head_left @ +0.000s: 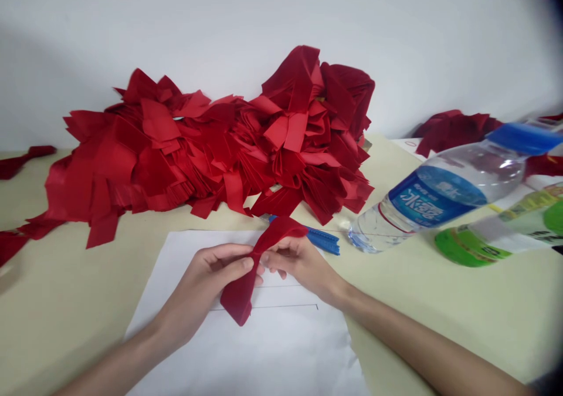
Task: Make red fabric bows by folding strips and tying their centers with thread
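A strip of red velvet ribbon (240, 293), gathered narrow at its middle, is held between both hands above a white sheet of paper (303, 349). My left hand (224, 270) pinches the gathered part between thumb and fingers. On the other side, my right hand (292, 261) grips the same ribbon, its thumb near the narrow part and the upper end draped over its fingers. The lower end hangs over the paper, which has thin ruled lines. Partly hidden behind the ribbon and right hand lies a blue box cutter (323, 239).
A large heap of red ribbon pieces (197, 149) lies along the wall. At the right stand a water bottle (435, 193) with a blue cap and a green-labelled bottle (497, 232). More red fabric (457, 129) lies behind them, and another red piece (26, 158) at the far left.
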A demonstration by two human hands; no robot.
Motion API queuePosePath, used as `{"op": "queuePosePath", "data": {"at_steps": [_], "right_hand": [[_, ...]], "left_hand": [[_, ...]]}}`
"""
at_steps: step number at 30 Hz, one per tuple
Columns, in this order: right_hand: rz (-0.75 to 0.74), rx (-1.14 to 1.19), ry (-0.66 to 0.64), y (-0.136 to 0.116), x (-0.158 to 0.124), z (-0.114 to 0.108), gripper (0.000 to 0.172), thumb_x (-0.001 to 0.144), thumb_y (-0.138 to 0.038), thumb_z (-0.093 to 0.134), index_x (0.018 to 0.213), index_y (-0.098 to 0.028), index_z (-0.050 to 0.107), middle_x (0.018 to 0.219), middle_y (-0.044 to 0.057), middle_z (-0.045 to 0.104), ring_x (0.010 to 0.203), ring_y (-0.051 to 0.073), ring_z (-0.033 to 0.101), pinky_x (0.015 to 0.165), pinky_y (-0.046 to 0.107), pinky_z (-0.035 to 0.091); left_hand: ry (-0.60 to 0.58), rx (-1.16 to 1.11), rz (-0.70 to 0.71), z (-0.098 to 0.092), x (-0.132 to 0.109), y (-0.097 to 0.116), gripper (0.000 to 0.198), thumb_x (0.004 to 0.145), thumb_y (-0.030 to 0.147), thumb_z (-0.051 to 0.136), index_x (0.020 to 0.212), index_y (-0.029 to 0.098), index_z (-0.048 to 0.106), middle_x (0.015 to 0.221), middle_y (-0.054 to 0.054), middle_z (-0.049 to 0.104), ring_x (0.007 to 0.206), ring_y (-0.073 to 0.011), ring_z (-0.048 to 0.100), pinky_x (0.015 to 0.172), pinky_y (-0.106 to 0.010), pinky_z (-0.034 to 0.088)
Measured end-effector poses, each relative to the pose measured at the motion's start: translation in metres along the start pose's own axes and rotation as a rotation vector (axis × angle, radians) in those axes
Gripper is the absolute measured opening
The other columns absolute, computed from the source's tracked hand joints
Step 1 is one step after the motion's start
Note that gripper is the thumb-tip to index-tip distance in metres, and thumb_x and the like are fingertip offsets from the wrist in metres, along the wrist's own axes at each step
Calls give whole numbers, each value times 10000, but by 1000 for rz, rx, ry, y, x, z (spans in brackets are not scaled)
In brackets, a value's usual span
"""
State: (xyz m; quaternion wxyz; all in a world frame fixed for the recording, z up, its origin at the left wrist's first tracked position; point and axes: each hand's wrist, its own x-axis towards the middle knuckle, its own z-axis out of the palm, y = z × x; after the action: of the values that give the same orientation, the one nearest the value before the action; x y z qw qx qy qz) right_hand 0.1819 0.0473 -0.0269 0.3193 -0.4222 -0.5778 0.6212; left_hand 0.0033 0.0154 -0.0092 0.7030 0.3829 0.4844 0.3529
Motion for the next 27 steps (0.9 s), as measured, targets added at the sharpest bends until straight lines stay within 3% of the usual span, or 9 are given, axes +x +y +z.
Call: {"op": "queuePosePath", "data": {"at_steps": [5, 9, 11, 15, 18, 20, 22, 27], "right_hand": [[-9, 157, -39, -5, 0, -8, 57, 735, -190, 642, 778, -152, 646, 746, 10, 628, 686, 115, 559, 606, 245, 441], [89, 270, -318, -16, -4, -24, 491, 620, -146, 759, 1079, -212, 598, 920, 11, 650, 891, 161, 600, 773, 308, 480], [90, 320, -378, -18, -5, -30, 443, 635, -236, 776, 1043, -191, 611, 902, 27, 658, 904, 186, 615, 782, 334, 489], [84, 373, -110, -16, -3, -32, 221, 729, -315, 716, 859, -149, 652, 848, 35, 669, 763, 138, 636, 737, 284, 512], [99, 384, 46, -12, 0, -32, 173, 709, -258, 732, 830, -152, 670, 841, 23, 676, 738, 112, 624, 719, 252, 523], [109, 394, 90, -11, 1, -34, 163, 696, -244, 739, 818, -157, 674, 809, 8, 674, 698, 99, 617, 695, 243, 528], [131, 368, 107, -11, 1, -36, 162, 681, -232, 749, 797, -152, 669, 783, 3, 669, 671, 96, 619, 672, 236, 529], [172, 282, 86, -15, 1, -41, 219, 684, -258, 748, 844, -144, 651, 782, 11, 660, 657, 121, 656, 632, 242, 528]], "left_hand": [[-29, 133, 73, 1, -1, 4, 188, 790, 321, 635, 939, 218, 686, 798, -34, 691, 725, -186, 630, 593, -267, 506], [49, 400, 221, -3, -1, 10, 193, 749, 278, 661, 935, 227, 660, 705, -5, 677, 649, -164, 601, 589, -245, 458], [59, 537, 259, -7, -2, 13, 205, 746, 299, 657, 943, 241, 652, 686, 4, 666, 637, -163, 581, 579, -241, 438], [47, 682, 269, -17, -2, 20, 240, 750, 326, 649, 983, 267, 655, 779, -6, 687, 662, -167, 571, 593, -241, 439], [-59, 651, 153, -29, 0, 28, 220, 708, 284, 679, 926, 256, 689, 784, -20, 682, 639, -175, 580, 540, -236, 432], [-123, 613, 47, -38, 2, 33, 84, 703, 270, 678, 771, 226, 699, 679, -15, 654, 579, -160, 571, 503, -223, 418], [-102, 575, -7, -48, 5, 37, 100, 716, 293, 673, 660, 211, 675, 614, -3, 627, 540, -137, 556, 480, -202, 403], [-19, 356, -6, -66, 13, 33, 93, 704, 292, 707, 730, 202, 702, 688, -23, 682, 608, -140, 609, 552, -210, 463]]}}
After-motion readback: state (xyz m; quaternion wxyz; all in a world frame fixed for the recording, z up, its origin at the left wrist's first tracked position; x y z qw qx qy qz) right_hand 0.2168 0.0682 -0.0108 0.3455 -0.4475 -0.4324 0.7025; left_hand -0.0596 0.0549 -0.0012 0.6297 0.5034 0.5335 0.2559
